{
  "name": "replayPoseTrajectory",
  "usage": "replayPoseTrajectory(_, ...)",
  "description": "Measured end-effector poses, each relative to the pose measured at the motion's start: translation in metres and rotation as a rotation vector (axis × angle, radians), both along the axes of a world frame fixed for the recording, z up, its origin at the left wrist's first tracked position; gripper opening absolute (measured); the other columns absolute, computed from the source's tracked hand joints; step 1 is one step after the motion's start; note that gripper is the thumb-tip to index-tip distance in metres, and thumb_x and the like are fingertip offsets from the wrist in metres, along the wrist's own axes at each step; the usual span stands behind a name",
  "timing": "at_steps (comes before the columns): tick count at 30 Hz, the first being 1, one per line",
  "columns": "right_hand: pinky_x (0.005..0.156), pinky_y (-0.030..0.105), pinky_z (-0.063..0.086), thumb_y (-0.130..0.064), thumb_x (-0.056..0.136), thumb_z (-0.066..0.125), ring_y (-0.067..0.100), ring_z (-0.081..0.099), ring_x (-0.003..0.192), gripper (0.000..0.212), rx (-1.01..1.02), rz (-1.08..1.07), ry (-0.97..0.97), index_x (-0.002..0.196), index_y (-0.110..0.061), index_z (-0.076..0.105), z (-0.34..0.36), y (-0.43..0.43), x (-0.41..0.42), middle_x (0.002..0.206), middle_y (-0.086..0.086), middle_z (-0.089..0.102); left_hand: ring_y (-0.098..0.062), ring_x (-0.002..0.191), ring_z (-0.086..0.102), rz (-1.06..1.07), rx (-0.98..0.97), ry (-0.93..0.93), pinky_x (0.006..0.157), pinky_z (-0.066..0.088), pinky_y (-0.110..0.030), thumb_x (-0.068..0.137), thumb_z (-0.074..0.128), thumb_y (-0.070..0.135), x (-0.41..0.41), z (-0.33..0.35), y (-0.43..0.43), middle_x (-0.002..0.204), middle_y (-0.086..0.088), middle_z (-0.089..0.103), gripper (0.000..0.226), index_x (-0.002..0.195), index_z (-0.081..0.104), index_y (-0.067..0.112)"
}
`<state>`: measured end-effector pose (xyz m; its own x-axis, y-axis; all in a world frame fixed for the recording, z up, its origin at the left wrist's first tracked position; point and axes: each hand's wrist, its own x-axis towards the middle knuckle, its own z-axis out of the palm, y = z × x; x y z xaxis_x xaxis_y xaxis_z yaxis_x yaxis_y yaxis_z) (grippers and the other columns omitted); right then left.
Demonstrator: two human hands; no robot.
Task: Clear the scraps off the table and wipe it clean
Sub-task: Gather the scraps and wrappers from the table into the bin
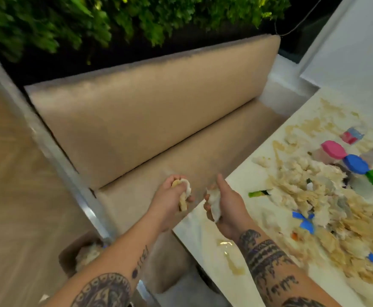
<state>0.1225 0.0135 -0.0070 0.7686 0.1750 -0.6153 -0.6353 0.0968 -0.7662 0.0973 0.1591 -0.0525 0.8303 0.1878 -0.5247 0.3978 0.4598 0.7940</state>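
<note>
Scraps [327, 207] are strewn in a band along the white table [205, 235], running from its far end toward the near right. A stained wad [184, 192] is gripped by the left hand [170, 196]; a white wad [214, 203], long axis upright, is gripped by the right hand [227, 204]. Similar scraps are held in a brown box [70, 260] on the floor.

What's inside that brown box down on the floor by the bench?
The brown box holds a heap of pale crumpled scraps, like those on the table. The left forearm covers part of the box, so what lies deeper cannot be seen.
</note>
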Motion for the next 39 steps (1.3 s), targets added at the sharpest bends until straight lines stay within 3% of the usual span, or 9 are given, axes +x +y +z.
replayPoseTrajectory(8,0.037,0.02,0.02,-0.058,0.101,0.038,0.013,0.024,0.038,0.051,-0.151,0.239,0.09,0.062,-0.025,0.036,-0.101,0.204,-0.043,0.049,-0.003,0.031,-0.014,0.043,0.034,0.513,0.014,0.261,0.047,0.019,-0.024,0.099,0.049,0.014,-0.097,-0.103,0.166,0.062,-0.002,0.047,0.013,0.094,0.06,0.017)
replayPoseTrajectory(11,0.044,0.026,0.031,-0.056,0.101,0.045,0.015,0.038,0.043,0.047,-0.172,0.397,0.185,0.068,-0.022,0.046,-0.16,0.255,-0.063,0.055,0.0,0.044,-0.016,0.051,0.049,0.661,0.025,0.342,0.051,0.037,-0.027,0.097,0.054,0.013,-0.135,-0.152,0.218,0.068,-0.006,0.057,0.01,0.095,0.063,0.012)
replayPoseTrajectory(16,0.065,0.033,0.053,-0.02,0.1,0.056,0.021,0.067,0.07,0.015,-0.185,0.541,0.316,0.11,-0.01,0.063,-0.265,0.313,-0.085,0.085,0.007,0.068,-0.029,0.074,0.069,0.717,-0.1,0.426,0.071,0.061,-0.045,0.095,0.056,0.007,-0.174,-0.247,0.271,0.084,-0.015,0.072,0.018,0.108,0.065,0.015)
replayPoseTrajectory(20,0.07,0.036,0.057,-0.01,0.1,0.055,0.025,0.071,0.084,0.017,-0.244,0.566,0.345,0.113,-0.017,0.064,-0.334,0.338,-0.093,0.098,0.009,0.074,-0.035,0.099,0.072,0.745,-0.152,0.484,0.09,0.057,-0.06,0.066,0.073,0.014,-0.191,-0.312,0.291,0.106,-0.013,0.075,0.043,0.107,0.071,0.027)
replayPoseTrajectory(23,0.087,0.047,0.059,-0.017,0.099,0.059,0.027,0.071,0.097,0.017,-0.308,0.607,0.349,0.111,-0.028,0.065,-0.373,0.351,-0.101,0.107,0.007,0.074,-0.034,0.098,0.072,0.757,-0.159,0.51,0.085,0.06,-0.054,0.083,0.071,0.008,-0.197,-0.351,0.296,0.107,-0.011,0.075,0.036,0.111,0.07,0.03)
replayPoseTrajectory(27,0.095,0.051,0.056,-0.03,0.094,0.065,0.024,0.071,0.103,0.02,-0.302,0.628,0.312,0.114,-0.035,0.069,-0.404,0.372,-0.107,0.114,0.001,0.073,-0.032,0.102,0.071,0.77,-0.165,0.483,0.081,0.058,-0.045,0.097,0.062,0.014,-0.199,-0.386,0.301,0.113,-0.01,0.072,0.031,0.125,0.062,0.026)
replayPoseTrajectory(31,0.07,0.022,0.051,-0.034,0.092,0.064,0.003,0.06,0.087,0.011,-0.352,0.635,0.236,0.102,-0.036,0.06,-0.407,0.381,-0.099,0.096,-0.018,0.061,-0.026,0.11,0.066,0.736,-0.133,0.499,0.081,0.054,-0.038,0.098,0.057,0.02,-0.205,-0.4,0.306,0.126,-0.006,0.068,0.041,0.137,0.056,0.032)
replayPoseTrajectory(34,0.077,0.026,0.048,-0.029,0.092,0.062,0.0,0.053,0.079,0.018,-0.38,0.591,0.201,0.11,-0.031,0.062,-0.399,0.375,-0.091,0.094,-0.016,0.056,-0.011,0.097,0.061,0.782,-0.157,0.53,0.07,0.042,-0.029,0.101,0.053,0.019,-0.207,-0.387,0.306,0.115,0.004,0.067,0.034,0.134,0.055,0.027)
replayPoseTrajectory(39,0.069,0.024,0.048,-0.022,0.1,0.056,0.0,0.056,0.084,0.018,-0.414,0.558,0.181,0.113,-0.022,0.068,-0.359,0.346,-0.087,0.094,-0.015,0.061,-0.023,0.103,0.065,0.739,-0.206,0.548,0.09,0.054,-0.044,0.101,0.056,0.02,-0.198,-0.355,0.293,0.118,-0.004,0.067,0.029,0.13,0.06,0.021)
